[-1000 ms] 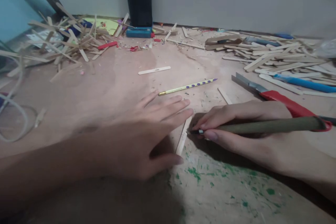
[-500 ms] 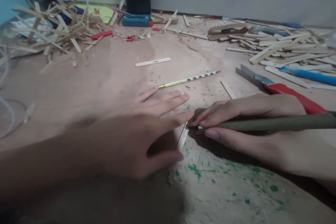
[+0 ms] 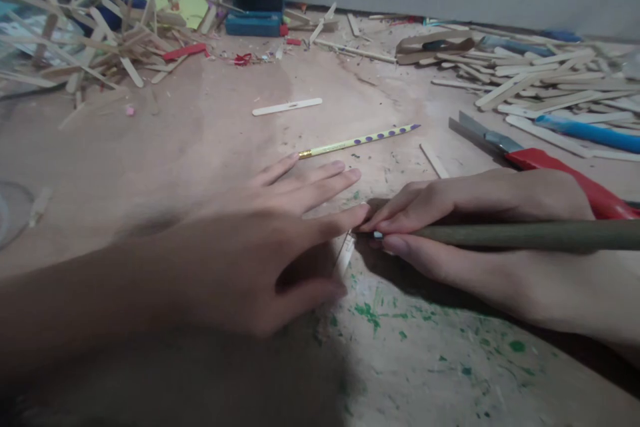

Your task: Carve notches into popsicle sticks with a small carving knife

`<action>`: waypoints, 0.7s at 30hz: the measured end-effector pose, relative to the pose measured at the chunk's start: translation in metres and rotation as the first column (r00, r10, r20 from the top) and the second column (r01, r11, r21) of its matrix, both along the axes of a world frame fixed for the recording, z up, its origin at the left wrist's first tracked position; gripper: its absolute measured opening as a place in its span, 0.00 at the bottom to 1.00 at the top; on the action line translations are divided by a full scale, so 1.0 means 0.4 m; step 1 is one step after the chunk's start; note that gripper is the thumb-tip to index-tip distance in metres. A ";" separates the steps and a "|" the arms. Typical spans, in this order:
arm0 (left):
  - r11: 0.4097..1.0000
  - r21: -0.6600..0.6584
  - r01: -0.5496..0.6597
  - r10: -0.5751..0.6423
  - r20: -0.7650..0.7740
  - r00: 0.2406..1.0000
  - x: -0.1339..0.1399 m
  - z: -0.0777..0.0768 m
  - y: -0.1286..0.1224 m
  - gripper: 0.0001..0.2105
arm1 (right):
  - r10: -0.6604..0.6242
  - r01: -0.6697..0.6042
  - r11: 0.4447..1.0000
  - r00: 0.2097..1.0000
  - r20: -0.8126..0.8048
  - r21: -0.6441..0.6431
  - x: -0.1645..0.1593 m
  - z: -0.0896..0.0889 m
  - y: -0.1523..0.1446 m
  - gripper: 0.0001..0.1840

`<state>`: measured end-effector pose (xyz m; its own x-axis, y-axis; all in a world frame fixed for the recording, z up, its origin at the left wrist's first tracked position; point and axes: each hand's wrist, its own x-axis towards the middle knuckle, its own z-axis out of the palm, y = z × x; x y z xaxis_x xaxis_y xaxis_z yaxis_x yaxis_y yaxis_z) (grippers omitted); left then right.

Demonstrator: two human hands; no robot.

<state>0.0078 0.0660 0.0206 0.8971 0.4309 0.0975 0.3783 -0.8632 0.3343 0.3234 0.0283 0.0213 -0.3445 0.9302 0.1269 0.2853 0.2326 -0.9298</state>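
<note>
Flat over the table with its fingers spread, my left hand [image 3: 260,247] frames a small pale wooden craft stick [image 3: 345,255] between its index finger and thumb. Part of the stick is hidden under the index finger, and faint marks show on its face. My right hand [image 3: 480,260] grips a carving tool [image 3: 515,235] with a long round greenish-brown handle, held like a pen. Its thin dark tip meets the stick near my left index fingertip. A yellow pencil with purple dots [image 3: 360,141] lies just beyond my left fingers.
Right of centre lies a red-handled cutter [image 3: 560,177], its metal end pointing away. Piles of craft sticks stand at the left [image 3: 95,40] and right [image 3: 555,83]. A lone stick [image 3: 287,107] and a blue clamp base [image 3: 253,23] are farther back. Green paint specks [image 3: 373,313] mark the tabletop.
The view has shifted slightly, so the background sits a little higher and farther left. Both hands keep nearly the same pose, with the tool tip still at the stick.
</note>
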 end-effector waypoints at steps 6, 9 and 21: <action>0.999 -0.015 -0.046 0.046 0.029 0.999 -0.001 -0.011 -0.002 0.36 | -0.071 0.078 0.995 0.991 0.116 -0.064 -0.021 0.030 -0.034 0.12; 0.999 -0.008 -0.033 0.034 0.043 0.999 -0.003 -0.009 -0.001 0.36 | -0.145 0.149 0.988 0.984 0.100 -0.041 -0.028 0.028 -0.046 0.11; 0.989 -0.107 -0.103 0.106 0.019 0.994 -0.001 0.000 0.005 0.36 | -0.150 0.151 0.987 0.988 0.030 -0.048 -0.022 0.001 -0.046 0.14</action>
<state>0.0075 0.0680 0.0204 0.8444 0.5314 0.0674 0.4555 -0.7785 0.4318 0.3147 0.0100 0.0217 -0.2026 0.9767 0.0713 0.3379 0.1381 -0.9310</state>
